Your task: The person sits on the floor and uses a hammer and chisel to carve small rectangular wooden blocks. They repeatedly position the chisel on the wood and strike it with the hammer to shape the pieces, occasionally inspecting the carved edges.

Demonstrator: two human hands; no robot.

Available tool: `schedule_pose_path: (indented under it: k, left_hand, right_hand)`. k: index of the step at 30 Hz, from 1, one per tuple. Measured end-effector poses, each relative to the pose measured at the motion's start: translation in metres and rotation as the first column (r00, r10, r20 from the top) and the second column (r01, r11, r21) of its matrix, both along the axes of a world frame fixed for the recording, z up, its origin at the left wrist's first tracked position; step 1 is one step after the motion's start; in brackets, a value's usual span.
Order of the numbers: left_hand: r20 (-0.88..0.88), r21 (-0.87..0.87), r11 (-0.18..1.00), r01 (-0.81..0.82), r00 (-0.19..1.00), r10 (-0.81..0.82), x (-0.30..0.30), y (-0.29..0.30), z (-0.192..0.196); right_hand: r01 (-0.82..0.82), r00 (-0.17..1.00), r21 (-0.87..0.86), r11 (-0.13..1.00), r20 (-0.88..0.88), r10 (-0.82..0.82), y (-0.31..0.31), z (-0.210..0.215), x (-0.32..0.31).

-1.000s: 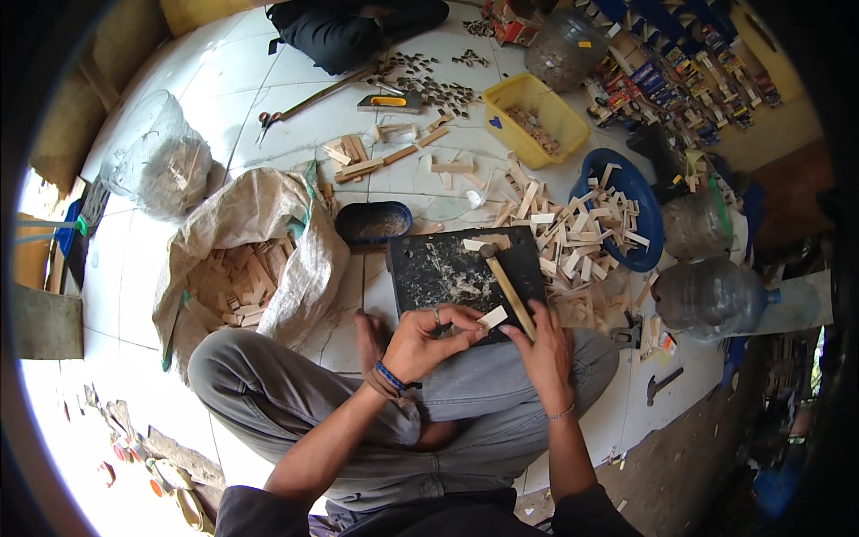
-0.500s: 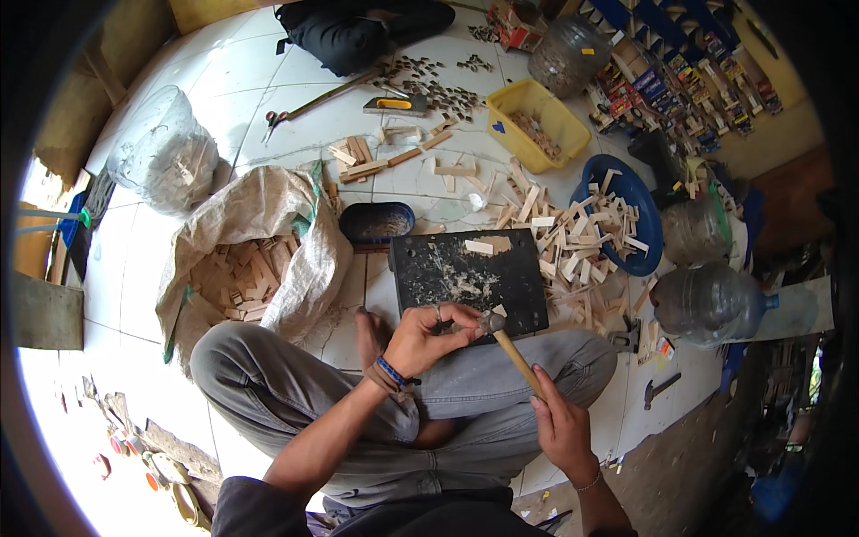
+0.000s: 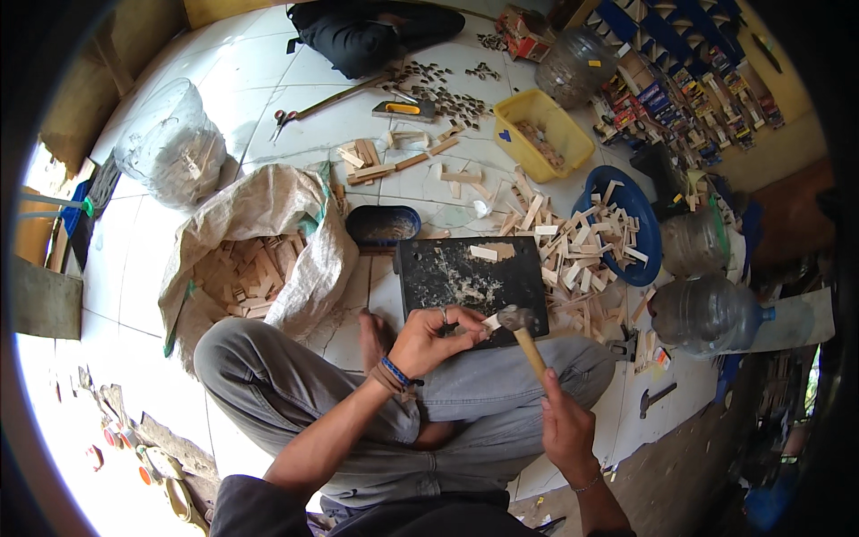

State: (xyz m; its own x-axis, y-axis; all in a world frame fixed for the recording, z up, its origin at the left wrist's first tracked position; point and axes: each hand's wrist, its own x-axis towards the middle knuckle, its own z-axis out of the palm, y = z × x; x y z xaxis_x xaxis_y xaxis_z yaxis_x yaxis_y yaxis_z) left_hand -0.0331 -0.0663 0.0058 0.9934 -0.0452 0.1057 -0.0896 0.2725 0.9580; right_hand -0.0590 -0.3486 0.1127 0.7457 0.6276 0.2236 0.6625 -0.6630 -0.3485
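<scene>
My left hand [image 3: 431, 342] pinches a small pale wood piece [image 3: 491, 322] between thumb and fingers, just over the near edge of a black work block [image 3: 425, 282]. Wrapped round the wooden handle of a hammer [image 3: 530, 352] is my right hand [image 3: 567, 428]. The hammer's metal head is right beside the wood piece; whether they touch I cannot tell. One pale wood strip [image 3: 483, 254] lies on the block among shavings and scuffed patches.
An open woven sack [image 3: 313, 277] of wood pieces stands left. Beyond the block are a small blue tray [image 3: 358, 225] and a yellow tub [image 3: 559, 170]. Loose wood pieces spill from a blue basin [image 3: 651, 246] at right. A second hammer [image 3: 658, 399] lies on the tiles.
The hammer head has moved slightly right, off my left fingertips, so the wood piece shows more. My right hand shifted a little with it. My left hand keeps its pinch.
</scene>
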Motion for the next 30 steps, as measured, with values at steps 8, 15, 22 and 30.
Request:
schedule_pose_path:
  k: [8, 15, 22, 30]
  left_hand:
    - [0.015, 0.01, 1.0, -0.019, 1.0, 0.019, 0.0, -0.001, 0.0]
    - [-0.02, 0.039, 0.999, -0.035, 0.999, 0.036, -0.002, -0.003, 0.004]
    - [0.091, 0.18, 0.976, -0.122, 0.99, 0.107, -0.005, -0.005, 0.009]
    - [0.1, 0.29, 0.943, -0.165, 0.985, 0.142, -0.006, -0.007, 0.007]
  right_hand:
    - [-0.025, 0.999, -0.126, 0.992, -0.027, 0.022, 0.0, -0.01, -0.009]
    - [0.083, 0.988, 0.15, 0.985, -0.139, -0.062, 0.007, -0.019, -0.012]
    - [0.108, 0.963, 0.106, 0.989, -0.257, -0.077, 0.009, -0.018, -0.018]
    - [0.137, 0.956, 0.094, 0.986, -0.274, -0.107, 0.006, -0.022, -0.022]
